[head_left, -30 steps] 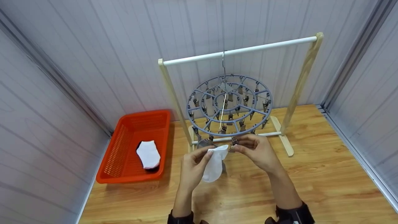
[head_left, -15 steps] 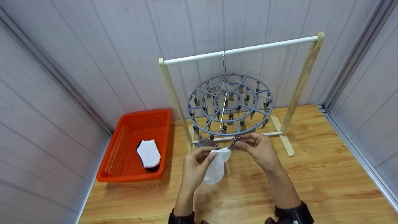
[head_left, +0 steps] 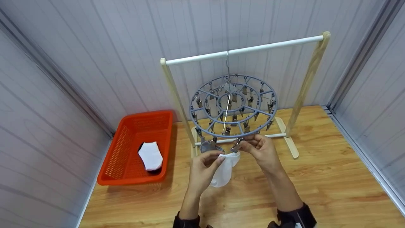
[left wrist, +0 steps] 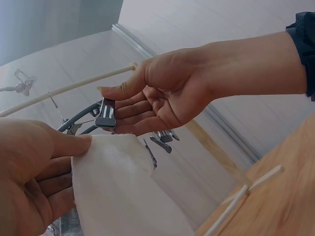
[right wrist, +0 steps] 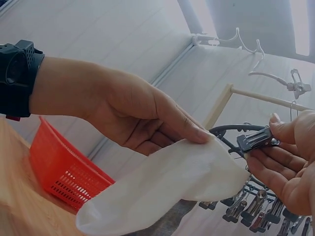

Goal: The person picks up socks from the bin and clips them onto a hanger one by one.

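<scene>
The left hand (head_left: 202,169) pinches a white sock (head_left: 223,173) by one side of its cuff, between thumb and fingers. The right hand (head_left: 262,152) holds a metal clip (right wrist: 255,139) between thumb and fingers; whether the clip's mouth is spread cannot be told.

The relation that matters is cuff to clip: the cuff's free end reaches to the right from the left hand's fingertips and lies just under the clip's mouth, near enough that touching or apart is unclear. The sock's long axis runs down from this cuff, its toe end trailing toward the bench's left side in the right wrist view. The right hand is nearer the clip, the left nearer the sock's body.

The clip belongs to a grey round clip hanger (head_left: 230,89), whose front rim is just above both hands. Beside the left hand, a grey sock (head_left: 207,146) hangs from the hanger's front left.

The hanger hooks over the white rail of a wooden rack (head_left: 269,46), which stands toward the back edge of the bench (head_left: 316,190). Near the bench's back left corner sits an orange-red basket (head_left: 136,136), holding a white-topped bundle (head_left: 150,156) with something dark underneath.
</scene>
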`<state>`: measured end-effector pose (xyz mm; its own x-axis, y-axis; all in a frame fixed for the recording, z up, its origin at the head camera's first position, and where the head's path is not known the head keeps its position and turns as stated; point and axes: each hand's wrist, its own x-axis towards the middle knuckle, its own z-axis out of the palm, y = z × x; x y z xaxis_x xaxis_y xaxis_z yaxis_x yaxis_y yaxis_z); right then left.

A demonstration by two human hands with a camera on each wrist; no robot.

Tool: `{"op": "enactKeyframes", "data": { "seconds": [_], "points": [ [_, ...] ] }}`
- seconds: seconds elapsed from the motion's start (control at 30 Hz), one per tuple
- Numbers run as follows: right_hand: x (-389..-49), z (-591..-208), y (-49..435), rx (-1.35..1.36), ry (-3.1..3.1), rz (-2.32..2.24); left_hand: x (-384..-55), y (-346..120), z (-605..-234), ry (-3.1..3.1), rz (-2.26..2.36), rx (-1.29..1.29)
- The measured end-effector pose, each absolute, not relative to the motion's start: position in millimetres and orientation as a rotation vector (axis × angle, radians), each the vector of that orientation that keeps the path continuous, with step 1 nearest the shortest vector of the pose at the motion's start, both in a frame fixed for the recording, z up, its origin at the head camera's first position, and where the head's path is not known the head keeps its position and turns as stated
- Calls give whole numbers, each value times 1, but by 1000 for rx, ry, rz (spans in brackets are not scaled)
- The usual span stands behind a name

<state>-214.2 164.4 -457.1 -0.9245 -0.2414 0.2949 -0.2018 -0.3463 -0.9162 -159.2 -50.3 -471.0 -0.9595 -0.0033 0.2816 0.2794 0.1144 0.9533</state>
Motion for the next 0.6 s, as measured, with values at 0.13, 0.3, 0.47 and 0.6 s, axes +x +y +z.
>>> {"op": "enactKeyframes", "data": {
  "seconds": [0.13,0.3,0.47,0.6],
  "points": [
    [-216,-461,164,-664,1705,-2531,-159,-50,-471,-2191,-1932,-282],
    [-219,-465,163,-719,1643,-2535,-159,-50,-471,-2191,-1943,-294],
    [-220,-468,163,-782,1629,-2539,-160,-50,-472,-2176,-1951,-306],
    [-219,-468,162,-797,1633,-2541,-160,-49,-473,-2166,-1932,-317]
  ]
}}
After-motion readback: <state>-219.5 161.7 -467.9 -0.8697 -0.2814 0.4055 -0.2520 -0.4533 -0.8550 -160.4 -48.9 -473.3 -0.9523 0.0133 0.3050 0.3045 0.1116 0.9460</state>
